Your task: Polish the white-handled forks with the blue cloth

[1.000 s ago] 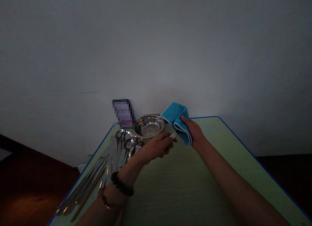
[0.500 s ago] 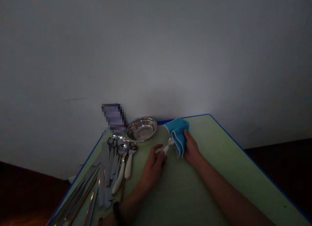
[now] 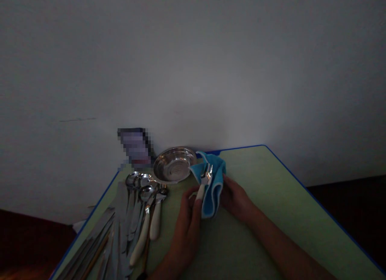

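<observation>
My left hand (image 3: 188, 221) is closed around the pale handle of a fork (image 3: 206, 178), whose metal tines point up and away from me. Behind the fork lies a folded blue cloth (image 3: 214, 187) with white edging, and the tines rest against or just in front of it. My right hand (image 3: 237, 198) grips the cloth from its right side, its fingertips hidden behind the fabric. Both hands are above the green table, in front of a shiny metal bowl (image 3: 175, 165).
Several spoons (image 3: 147, 191) and knives (image 3: 121, 215) lie in a bunch on the left of the green table (image 3: 256, 239). A blurred-out phone-like device (image 3: 135, 145) leans against the wall behind them. The table's blue edge (image 3: 319, 203) runs along the right.
My left hand has turned, so the fork's head now shows upright in front of the cloth. My right hand and the cloth have come lower and nearer to me. The view has shifted slightly.
</observation>
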`<state>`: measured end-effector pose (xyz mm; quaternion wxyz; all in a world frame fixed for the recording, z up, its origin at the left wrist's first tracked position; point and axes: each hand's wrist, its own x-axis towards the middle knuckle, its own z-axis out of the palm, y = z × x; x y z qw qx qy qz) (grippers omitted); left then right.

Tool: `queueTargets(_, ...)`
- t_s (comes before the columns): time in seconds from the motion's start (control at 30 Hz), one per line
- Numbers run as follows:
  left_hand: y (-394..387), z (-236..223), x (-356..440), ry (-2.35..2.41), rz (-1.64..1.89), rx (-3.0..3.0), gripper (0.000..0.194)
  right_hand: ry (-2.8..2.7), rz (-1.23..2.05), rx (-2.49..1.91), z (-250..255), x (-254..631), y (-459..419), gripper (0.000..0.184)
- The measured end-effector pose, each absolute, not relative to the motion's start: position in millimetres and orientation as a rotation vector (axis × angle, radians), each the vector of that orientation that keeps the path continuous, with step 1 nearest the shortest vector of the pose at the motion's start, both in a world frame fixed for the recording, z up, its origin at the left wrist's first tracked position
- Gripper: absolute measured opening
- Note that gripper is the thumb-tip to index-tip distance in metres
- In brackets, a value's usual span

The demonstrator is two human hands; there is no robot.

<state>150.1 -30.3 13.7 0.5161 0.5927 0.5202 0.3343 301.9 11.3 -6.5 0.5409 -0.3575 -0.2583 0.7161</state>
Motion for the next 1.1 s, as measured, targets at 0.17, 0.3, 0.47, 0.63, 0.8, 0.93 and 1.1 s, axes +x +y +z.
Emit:
queueTargets(0.17, -30.9, 11.5, 150.6, 1.315, 0.952, 1.354, 0.040, -0.487, 1.622, -0.806, -10.7, 301.2, 17.5, 0.025)
queueTargets(0.3, -29.5, 8.5, 152.7, 1.286, 0.981, 1.287, 0.041, -0.512, 1.768, -0.712, -8.7, 303.6, 16.6, 0.025)
queueTargets(0.47, -28.4, 6.1, 158.6, 1.306, 0.931, 1.323, 0.038, -0.566, 1.818, -0.712, -11.2, 300.3, 12.3, 0.025)
queueTargets(0.63, -30.1, 9.5, 156.1, 1.473, 0.887, 1.377, 0.036, -0.640, 1.821, -0.739, -19.7, 301.9, 12.7, 0.026)
queueTargets(0.8, -26.8, 2.9, 144.0, 1.542, 0.868, 1.430, 0.028, -0.780, 1.795, -0.848, -17.2, 304.0, 11.3, 0.030)
queueTargets(0.93, -25.6, 4.0, 140.1, 1.576, 0.816, 1.434, 0.028, -0.776, 1.846, -0.848, -15.0, 305.9, 10.5, 0.031)
queueTargets(1.1, -29.6, 13.2, 141.2, 1.549, 0.674, 1.398, 0.037, -0.805, 1.832, -0.919, -19.1, 309.2, 8.4, 0.033)
